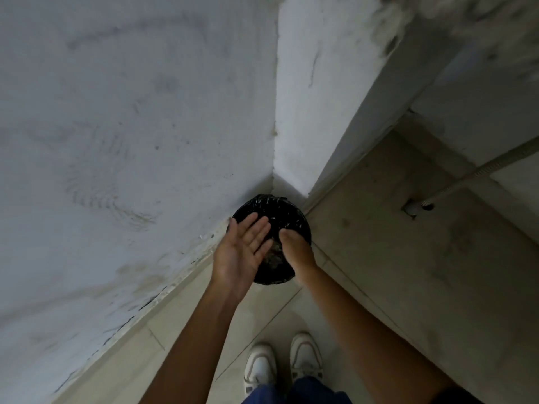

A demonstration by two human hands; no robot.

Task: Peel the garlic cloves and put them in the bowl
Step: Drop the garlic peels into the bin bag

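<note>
Both my hands hang over a round bin lined with a black bag (280, 211) that stands in the corner of the floor. My left hand (243, 249) is flat, palm turned to the right, fingers straight and holding nothing. My right hand (296, 250) shows its back to the camera right beside the left palm; its fingers point down and are hidden. Pale grey scraps (272, 256) lie in the bin between the two hands. No garlic clove and no bowl is in view.
White walls (131, 126) meet in the corner behind the bin. The floor is of beige tiles (408, 272). A thin hose (478, 172) runs from a fitting in the floor at the right. My white shoes (283, 363) stand at the bottom.
</note>
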